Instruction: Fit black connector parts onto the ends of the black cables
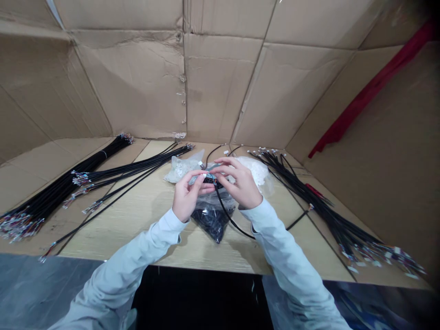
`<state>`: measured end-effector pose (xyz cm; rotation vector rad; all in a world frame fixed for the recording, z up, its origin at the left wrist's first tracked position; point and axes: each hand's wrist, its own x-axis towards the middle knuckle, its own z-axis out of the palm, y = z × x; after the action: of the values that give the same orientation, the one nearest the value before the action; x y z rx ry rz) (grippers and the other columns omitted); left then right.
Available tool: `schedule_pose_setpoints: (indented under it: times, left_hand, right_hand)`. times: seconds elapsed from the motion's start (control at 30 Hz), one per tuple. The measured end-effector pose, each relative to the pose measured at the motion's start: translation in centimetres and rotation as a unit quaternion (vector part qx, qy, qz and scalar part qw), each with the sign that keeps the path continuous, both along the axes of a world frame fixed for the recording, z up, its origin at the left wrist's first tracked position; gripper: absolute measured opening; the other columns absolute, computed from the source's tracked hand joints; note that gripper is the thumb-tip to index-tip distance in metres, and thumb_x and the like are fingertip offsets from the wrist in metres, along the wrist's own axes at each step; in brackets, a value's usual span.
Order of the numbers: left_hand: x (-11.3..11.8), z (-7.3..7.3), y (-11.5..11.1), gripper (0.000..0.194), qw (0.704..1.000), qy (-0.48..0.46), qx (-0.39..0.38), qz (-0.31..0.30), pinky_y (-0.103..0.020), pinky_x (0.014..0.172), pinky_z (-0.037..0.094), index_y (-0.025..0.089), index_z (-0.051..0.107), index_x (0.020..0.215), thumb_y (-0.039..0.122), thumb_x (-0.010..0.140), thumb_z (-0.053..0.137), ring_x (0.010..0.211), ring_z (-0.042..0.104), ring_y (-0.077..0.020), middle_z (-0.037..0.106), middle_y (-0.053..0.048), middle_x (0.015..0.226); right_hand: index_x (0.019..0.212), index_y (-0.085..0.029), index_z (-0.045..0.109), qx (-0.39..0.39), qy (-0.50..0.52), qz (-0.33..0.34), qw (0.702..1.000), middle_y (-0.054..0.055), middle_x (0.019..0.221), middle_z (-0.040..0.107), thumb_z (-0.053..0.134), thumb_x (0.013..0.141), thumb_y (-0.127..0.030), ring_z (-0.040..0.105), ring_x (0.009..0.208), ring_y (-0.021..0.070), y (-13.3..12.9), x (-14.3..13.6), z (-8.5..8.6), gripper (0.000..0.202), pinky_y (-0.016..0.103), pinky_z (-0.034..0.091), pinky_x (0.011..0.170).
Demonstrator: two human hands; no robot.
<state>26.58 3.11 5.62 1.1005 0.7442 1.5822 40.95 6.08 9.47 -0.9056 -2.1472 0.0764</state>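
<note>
My left hand is closed, pinching a small white connector between thumb and forefinger. Opposite it, my right hand has its fingers closed around the thin coloured wires at the end of a black cable. That cable curves down and runs off under my right sleeve. The fingertips of both hands nearly meet, so how wire and connector touch cannot be made out. Below them lies a clear plastic bag of black parts. Bags of white parts lie behind, one at the left and one at the right.
A thick tied bundle of black cables lies far left, with looser cables beside it. More finished-looking cables with white connectors spread along the right, near a red-handled tool. Cardboard walls enclose the table.
</note>
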Motion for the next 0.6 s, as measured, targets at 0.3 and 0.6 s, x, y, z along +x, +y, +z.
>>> schedule_pose_setpoints:
  times: [0.3, 0.6]
  left_hand:
    - [0.0, 0.1, -0.2, 0.027, 1.000, -0.015, 0.001, -0.003, -0.027, 0.066, 0.057, 0.014, 0.056, 0.091, 0.035, 0.074, 0.059, 0.066, 0.065, -0.0124, 0.062, -0.003, 0.082]
    - [0.0, -0.2, 0.2, 0.030, 1.000, -0.018, -0.008, 0.003, -0.028, 0.066, 0.057, 0.015, 0.055, 0.091, 0.037, 0.072, 0.061, 0.067, 0.065, -0.0128, 0.062, -0.005, 0.093]
  right_hand:
    - [0.072, -0.016, 0.064, 0.034, -0.044, -0.021, 0.998, 0.006, 0.100, 0.059, 0.040, 0.086, -0.030, 0.054, 0.093, 0.0143, 0.2, 0.8, -0.2, 0.031, 0.031, 0.043, 0.085]
    - [0.106, -0.022, 0.061, -0.013, -0.017, 0.025, 0.999, 0.004, 0.117, 0.053, 0.039, 0.087, -0.030, 0.050, 0.108, 0.0137, -0.8, 0.0, 1.2, 0.030, 0.032, 0.040, 0.095]
